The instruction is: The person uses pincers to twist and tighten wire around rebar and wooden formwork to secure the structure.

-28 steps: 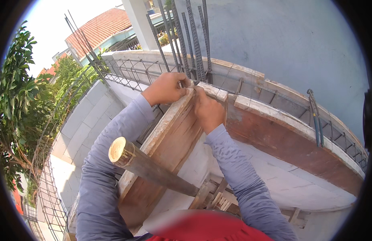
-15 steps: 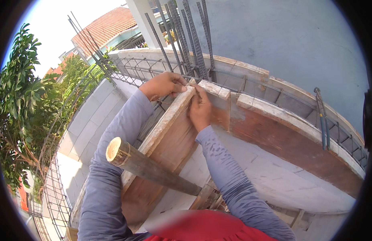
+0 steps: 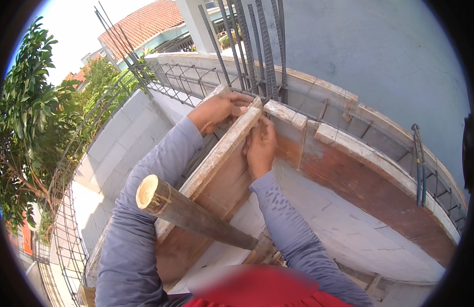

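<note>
Up on a building's grey wall, a long wooden board [image 3: 216, 158] leans. Left hand [image 3: 216, 110] fingers wrap its top end; right hand [image 3: 260, 146] fingers lie flat just under. It looks stiff, heavy and rough, so both edges need holding.

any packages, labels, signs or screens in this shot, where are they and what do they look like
None in view: no package, label, sign or screen.
What shows instead: the left hand and right hand on a wooden form board, vertical steel rebar behind it, and a bamboo pole leaning below.
</note>
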Demonstrator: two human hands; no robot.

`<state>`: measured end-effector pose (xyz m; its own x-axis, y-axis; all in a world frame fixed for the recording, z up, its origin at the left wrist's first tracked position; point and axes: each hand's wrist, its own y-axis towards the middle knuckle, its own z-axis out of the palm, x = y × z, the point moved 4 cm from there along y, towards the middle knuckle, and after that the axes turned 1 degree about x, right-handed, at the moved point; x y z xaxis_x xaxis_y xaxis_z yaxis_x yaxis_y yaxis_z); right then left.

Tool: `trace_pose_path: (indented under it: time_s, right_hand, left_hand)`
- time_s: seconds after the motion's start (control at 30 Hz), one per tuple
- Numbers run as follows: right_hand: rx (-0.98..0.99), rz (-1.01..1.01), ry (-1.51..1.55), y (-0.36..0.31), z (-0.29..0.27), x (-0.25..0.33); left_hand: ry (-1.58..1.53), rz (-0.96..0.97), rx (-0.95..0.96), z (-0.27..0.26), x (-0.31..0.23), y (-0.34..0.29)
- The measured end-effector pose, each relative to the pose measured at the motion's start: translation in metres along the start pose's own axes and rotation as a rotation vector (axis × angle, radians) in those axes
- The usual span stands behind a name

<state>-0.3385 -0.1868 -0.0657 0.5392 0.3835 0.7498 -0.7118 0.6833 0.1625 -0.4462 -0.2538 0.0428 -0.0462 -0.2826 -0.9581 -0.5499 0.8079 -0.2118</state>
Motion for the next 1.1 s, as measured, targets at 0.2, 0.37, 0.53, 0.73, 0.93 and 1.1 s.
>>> trace_pose_path:
  time_s: [0.2, 0.37, 0.53, 0.73, 0.93, 1.1]
  right_hand:
    - [0.049, 0.092, 0.122, -0.003, -0.004, 0.000]
    - [0.150, 0.140, 0.257, 0.004, -0.010, -0.010]
    - [0.172, 0.085, 0.298, 0.018, -0.017, -0.010]
    - [0.253, 0.136, 0.240, 0.014, -0.012, 0.001]
    - [0.211, 0.131, 0.208, 0.014, -0.020, -0.005]
    - [0.092, 0.055, 0.229, 0.011, -0.009, -0.006]
  left_hand:
    - [0.238, -0.028, -0.059, -0.004, -0.007, -0.011]
    - [0.486, -0.170, 0.063, -0.012, -0.029, 0.001]
    - [0.497, -0.294, 0.142, -0.001, -0.059, 0.018]
    - [0.478, -0.339, 0.038, -0.017, -0.043, 0.014]
    - [0.369, -0.272, 0.139, -0.004, -0.050, 0.014]
    - [0.623, -0.279, 0.167, -0.001, -0.060, 0.015]
